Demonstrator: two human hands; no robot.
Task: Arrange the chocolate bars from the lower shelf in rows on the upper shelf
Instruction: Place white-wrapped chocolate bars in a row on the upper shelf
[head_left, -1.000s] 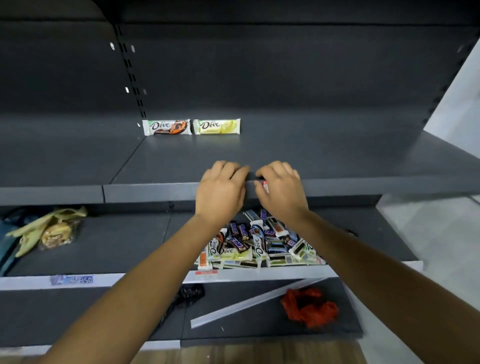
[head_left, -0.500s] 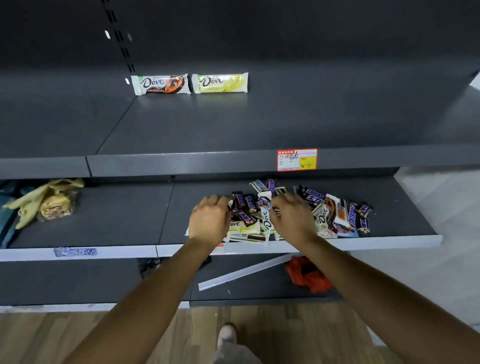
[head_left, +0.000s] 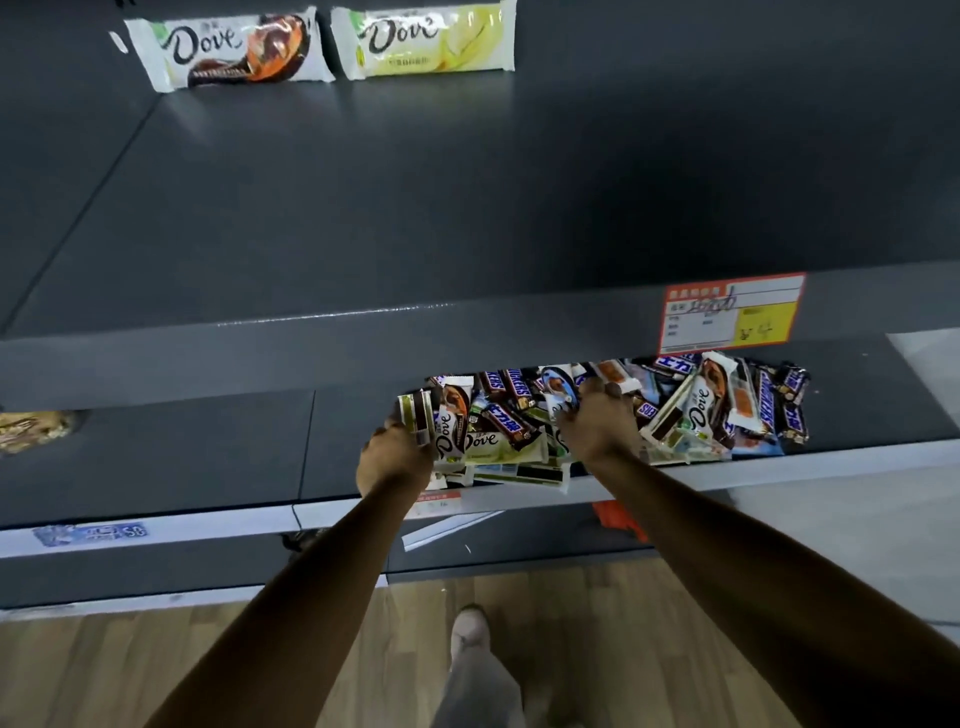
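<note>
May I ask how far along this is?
Done: a brown-orange Dove bar and a yellow-green Dove bar lie on the dark upper shelf. In hand: the left hand grips a green-striped bar, the right hand a pale-blue bar. Left: the jumbled pile on the lower shelf.

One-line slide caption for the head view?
Left hand and right hand reach into the chocolate pile on the lower shelf; two bars sit above.
</note>
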